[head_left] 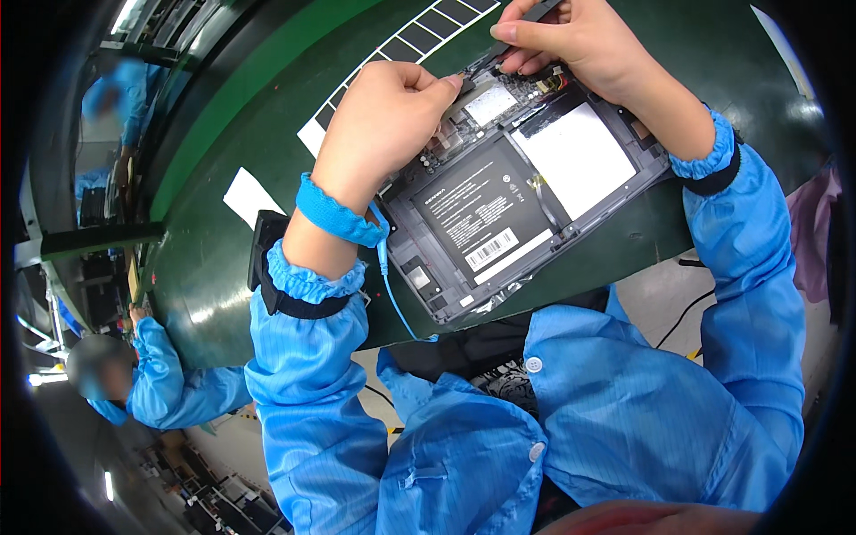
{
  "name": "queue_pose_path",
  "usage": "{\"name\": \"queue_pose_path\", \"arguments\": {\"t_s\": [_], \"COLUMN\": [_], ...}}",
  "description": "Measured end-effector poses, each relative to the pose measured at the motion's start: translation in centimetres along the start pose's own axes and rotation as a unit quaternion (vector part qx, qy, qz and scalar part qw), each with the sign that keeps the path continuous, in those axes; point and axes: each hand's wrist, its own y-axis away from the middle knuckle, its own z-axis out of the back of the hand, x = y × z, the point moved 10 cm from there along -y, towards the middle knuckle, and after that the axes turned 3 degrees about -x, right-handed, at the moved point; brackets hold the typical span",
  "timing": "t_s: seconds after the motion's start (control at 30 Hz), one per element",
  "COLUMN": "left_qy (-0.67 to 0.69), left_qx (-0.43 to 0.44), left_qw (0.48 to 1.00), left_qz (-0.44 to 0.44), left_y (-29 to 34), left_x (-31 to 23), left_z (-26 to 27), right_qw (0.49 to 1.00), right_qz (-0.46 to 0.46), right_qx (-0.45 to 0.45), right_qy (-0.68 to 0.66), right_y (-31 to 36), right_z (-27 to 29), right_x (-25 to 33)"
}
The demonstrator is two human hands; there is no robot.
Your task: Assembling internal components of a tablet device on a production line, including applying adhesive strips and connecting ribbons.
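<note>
An opened tablet-like device lies tilted on the green table, its insides facing up. In it sit a black labelled battery, a white-faced rectangular panel and, along the far side, a circuit board with a silver shield. My left hand is closed at the far left edge of the device, thumb and forefinger pinched on something dark that is mostly hidden. Above the far right edge, my right hand pinches a black strip-like piece. A blue wrist strap with a cord circles my left wrist.
Beyond the device, a white sheet with black rectangles lies on the green table. A white paper piece rests to the left. The strap's blue cord hangs by the near table edge. Another person in blue sits at the left.
</note>
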Motion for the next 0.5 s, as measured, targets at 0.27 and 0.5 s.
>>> {"name": "queue_pose_path", "arguments": {"t_s": [0.27,0.5], "left_qy": [-0.031,-0.020], "left_qx": [-0.029,-0.022], "left_qw": [0.999,1.000], "left_qz": [-0.011,-0.006], "left_y": [-0.66,-0.93], "left_x": [0.11,0.38], "left_z": [-0.02,-0.11], "right_qw": [1.000,1.000], "right_qz": [-0.007,0.001], "right_qx": [-0.014,0.002], "right_qy": [0.016,0.029], "right_y": [0.22,0.11], "right_z": [0.28,-0.28], "right_x": [-0.19,-0.01]}}
